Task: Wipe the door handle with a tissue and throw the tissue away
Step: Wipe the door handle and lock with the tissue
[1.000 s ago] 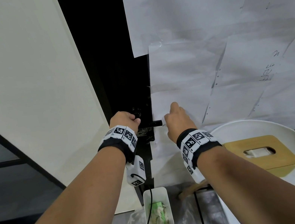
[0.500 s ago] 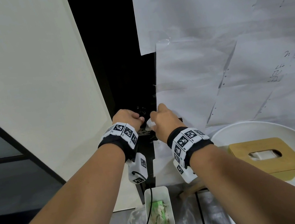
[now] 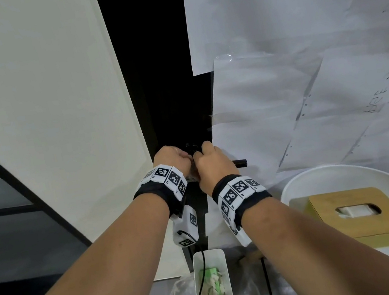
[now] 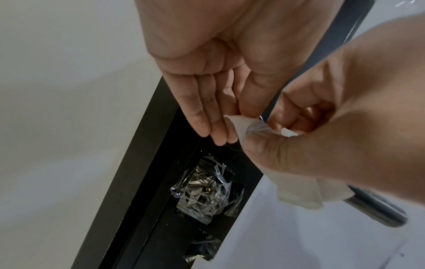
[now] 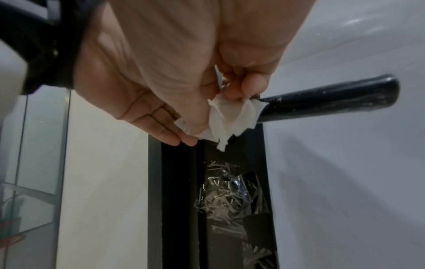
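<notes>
Behind both hands stands a dark door edge between a pale wall and a door face covered in taped white paper sheets (image 3: 303, 63). The door handle (image 5: 326, 99), a dark round bar, projects to the right from that edge. The tissue (image 5: 230, 118) is crumpled at the inner end of the handle, where the bar meets the door.

The right hand (image 3: 214, 167) has its grip clamped on the tissue, thumb and curled fingers pinching the wad against the bar's root. The left hand (image 3: 171, 160) sits just beside it on the door edge; from the left wrist view its fingers (image 4: 202, 109) lie straight and together, tips touching the tissue's corner, holding nothing.

Crinkled clear tape (image 5: 227, 193) covers the latch area directly below the handle.

Risks, as judged: the tissue is thin and already ragged at its lower edge, so a hard drag along the bar could tear it and leave shreds. A loose corner could also snag on the tape below. The outer end of the handle shows pale specks and appears not yet wiped.

A small white bin (image 3: 212, 279) holding scraps stands on the floor beneath the hands, and a wooden tissue box (image 3: 361, 214) rests on a white round bench (image 3: 299, 186) to the right.
</notes>
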### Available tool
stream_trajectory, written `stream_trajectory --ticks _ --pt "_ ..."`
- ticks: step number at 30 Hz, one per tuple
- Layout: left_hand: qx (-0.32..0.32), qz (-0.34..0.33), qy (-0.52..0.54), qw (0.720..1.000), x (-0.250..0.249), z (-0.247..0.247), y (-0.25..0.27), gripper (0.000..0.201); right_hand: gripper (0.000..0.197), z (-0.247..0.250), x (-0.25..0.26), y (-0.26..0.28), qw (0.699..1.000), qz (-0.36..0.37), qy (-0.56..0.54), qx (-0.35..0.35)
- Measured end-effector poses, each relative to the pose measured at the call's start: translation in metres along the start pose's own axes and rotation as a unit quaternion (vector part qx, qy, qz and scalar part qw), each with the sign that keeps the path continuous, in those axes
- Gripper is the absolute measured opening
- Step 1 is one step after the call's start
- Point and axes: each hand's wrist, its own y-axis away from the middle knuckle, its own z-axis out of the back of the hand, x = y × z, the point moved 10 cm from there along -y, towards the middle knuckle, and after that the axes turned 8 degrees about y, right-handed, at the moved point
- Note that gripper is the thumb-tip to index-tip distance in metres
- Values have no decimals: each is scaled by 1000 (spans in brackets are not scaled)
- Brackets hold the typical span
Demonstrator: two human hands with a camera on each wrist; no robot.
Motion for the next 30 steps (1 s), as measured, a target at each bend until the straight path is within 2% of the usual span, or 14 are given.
stream_trajectory --ticks 5,12,21,25,30 --pt "11 -12 4 1000 -5 0 5 22 37 -1 -5 3 1000 -7 9 -7" --pt "-10 5 58 998 1 2 2 19 28 0 2 -2 999 8 17 -32" --pt "35 8 10 999 6 -4 -1 28 27 1 -4 1 1000 5 -9 -28" --pt "28 2 -6 1000 6 -3 0 29 24 0 -11 3 1000 -7 -16 -18" --pt "17 -8 -18 1000 1 -1 3 28 16 0 -27 8 999 -20 25 -12"
